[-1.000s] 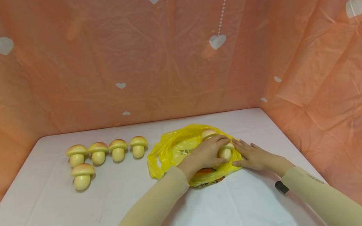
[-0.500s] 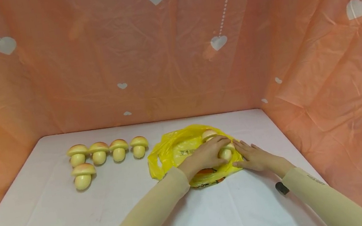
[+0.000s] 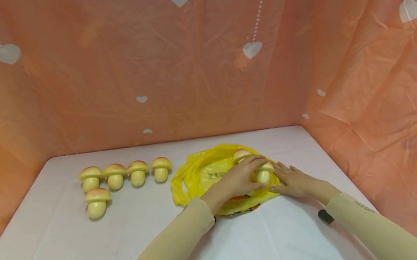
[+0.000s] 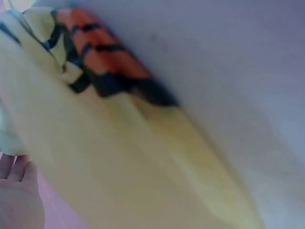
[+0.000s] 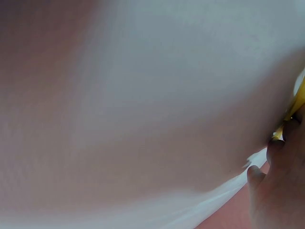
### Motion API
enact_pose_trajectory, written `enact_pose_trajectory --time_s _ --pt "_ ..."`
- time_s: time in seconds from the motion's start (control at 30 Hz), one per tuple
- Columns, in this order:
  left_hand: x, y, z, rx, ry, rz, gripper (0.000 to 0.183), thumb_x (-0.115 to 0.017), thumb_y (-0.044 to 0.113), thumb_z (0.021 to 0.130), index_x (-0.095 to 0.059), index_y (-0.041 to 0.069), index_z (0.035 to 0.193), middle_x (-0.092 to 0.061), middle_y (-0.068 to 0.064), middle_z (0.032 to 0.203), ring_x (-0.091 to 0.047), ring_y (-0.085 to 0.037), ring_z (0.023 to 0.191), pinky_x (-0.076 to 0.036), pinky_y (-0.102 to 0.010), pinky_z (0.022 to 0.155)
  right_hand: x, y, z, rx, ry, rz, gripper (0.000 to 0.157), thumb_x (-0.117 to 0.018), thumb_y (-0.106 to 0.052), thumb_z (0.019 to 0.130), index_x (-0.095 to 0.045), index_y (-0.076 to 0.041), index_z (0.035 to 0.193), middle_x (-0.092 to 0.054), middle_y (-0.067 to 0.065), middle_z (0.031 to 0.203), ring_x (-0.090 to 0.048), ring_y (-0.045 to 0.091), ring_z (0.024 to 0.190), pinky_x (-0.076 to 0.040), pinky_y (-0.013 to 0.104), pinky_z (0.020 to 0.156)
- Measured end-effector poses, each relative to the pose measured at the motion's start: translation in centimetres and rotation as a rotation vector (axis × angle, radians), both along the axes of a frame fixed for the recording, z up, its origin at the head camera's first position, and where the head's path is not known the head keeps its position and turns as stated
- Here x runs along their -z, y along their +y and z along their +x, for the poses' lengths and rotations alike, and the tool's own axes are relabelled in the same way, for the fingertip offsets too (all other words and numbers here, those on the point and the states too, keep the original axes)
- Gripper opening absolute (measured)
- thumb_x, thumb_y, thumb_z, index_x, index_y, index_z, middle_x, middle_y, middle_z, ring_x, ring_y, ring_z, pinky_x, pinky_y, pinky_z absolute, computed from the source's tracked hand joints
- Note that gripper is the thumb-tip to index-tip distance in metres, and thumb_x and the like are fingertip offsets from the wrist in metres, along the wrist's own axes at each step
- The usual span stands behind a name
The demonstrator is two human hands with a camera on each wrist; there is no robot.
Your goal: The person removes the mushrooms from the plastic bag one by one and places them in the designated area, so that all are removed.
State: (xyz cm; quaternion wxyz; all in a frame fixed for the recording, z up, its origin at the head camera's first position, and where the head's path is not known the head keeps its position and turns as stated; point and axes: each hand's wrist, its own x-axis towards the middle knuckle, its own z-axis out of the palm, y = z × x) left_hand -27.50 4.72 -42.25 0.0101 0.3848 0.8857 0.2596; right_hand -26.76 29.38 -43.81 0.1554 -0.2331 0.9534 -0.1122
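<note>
In the head view my left hand (image 3: 237, 182) reaches into a yellow plastic bag (image 3: 195, 168) lying spread on the table. Its fingers and thumb are curled round a mushroom-shaped piece (image 3: 264, 177) with a pale stem and cap, whose top is partly hidden. Another such mushroom (image 3: 240, 155) lies behind that hand, inside the bag. My right hand (image 3: 297, 181) rests with extended fingers against the bag's right edge. The left wrist view shows the left hand (image 4: 20, 202) touching a pale rounded thing (image 4: 8, 138), while the right wrist view catches the right hand (image 5: 281, 183) beside yellow plastic.
Outside the bag, a row of several mushrooms (image 3: 138, 174) stands at the table's back left, with one more mushroom (image 3: 97, 204) in front of the leftmost. Orange cloth (image 3: 204, 103) with white hearts walls the white table (image 3: 89, 258) at the back and sides.
The mushroom under my left hand has shifted slightly right, and a bit more of its cap shows. My right hand stays at the bag's edge.
</note>
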Motion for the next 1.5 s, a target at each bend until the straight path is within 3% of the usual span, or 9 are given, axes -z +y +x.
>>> enact_pose_trajectory --time_s 0.23,0.47,0.77,1.0,1.5 --pt "-0.3 -0.8 0.6 -0.005 0.008 0.100 0.074 -0.079 0.031 0.095 -0.044 0.014 0.158 -0.041 -0.003 0.162 -0.042 -0.021 0.147 -0.039 -0.037 0.119 0.1 0.0 0.0 0.007 -0.002 -0.015 0.092 -0.053 -0.058 0.104 -0.016 0.000 0.165 -0.013 0.021 0.172 -0.009 0.045 0.157 -0.007 0.067 0.124" --pt "-0.8 -1.9 1.4 -0.019 -0.016 0.208 0.074 -0.081 0.028 0.094 -0.045 0.013 0.157 -0.041 -0.003 0.161 -0.045 -0.021 0.145 -0.043 -0.037 0.116 0.2 0.1 -0.1 0.002 0.008 -0.011 0.092 -0.052 -0.059 0.104 -0.018 0.001 0.164 -0.013 0.021 0.172 -0.010 0.045 0.157 -0.007 0.067 0.124" --pt "-1.1 -4.1 2.1 -0.037 0.018 0.348 0.073 -0.083 0.024 0.092 -0.049 0.009 0.154 -0.046 -0.005 0.158 -0.051 -0.025 0.141 -0.047 -0.041 0.113 0.1 -0.2 0.0 -0.014 0.008 -0.015 0.091 -0.053 -0.057 0.104 -0.020 0.004 0.163 -0.013 0.022 0.171 -0.012 0.046 0.157 -0.009 0.067 0.124" --pt "-1.5 -5.9 2.8 -0.068 0.038 0.382 0.072 -0.082 0.025 0.092 -0.049 0.012 0.155 -0.046 -0.003 0.158 -0.053 -0.025 0.139 -0.052 -0.041 0.108 -0.2 -0.3 0.1 -0.014 0.008 -0.018 0.090 -0.054 -0.055 0.104 -0.021 0.005 0.163 -0.014 0.023 0.171 -0.013 0.047 0.156 -0.010 0.067 0.124" --pt "-2.4 -11.3 3.8 -0.089 0.206 0.429 0.074 -0.088 0.020 0.086 -0.053 0.005 0.150 -0.050 -0.009 0.154 -0.052 -0.030 0.139 -0.048 -0.045 0.112 -0.3 -0.2 0.6 -0.005 0.011 -0.012 0.091 -0.052 -0.056 0.105 -0.014 0.001 0.165 -0.006 0.019 0.173 -0.010 0.044 0.158 -0.005 0.068 0.124"
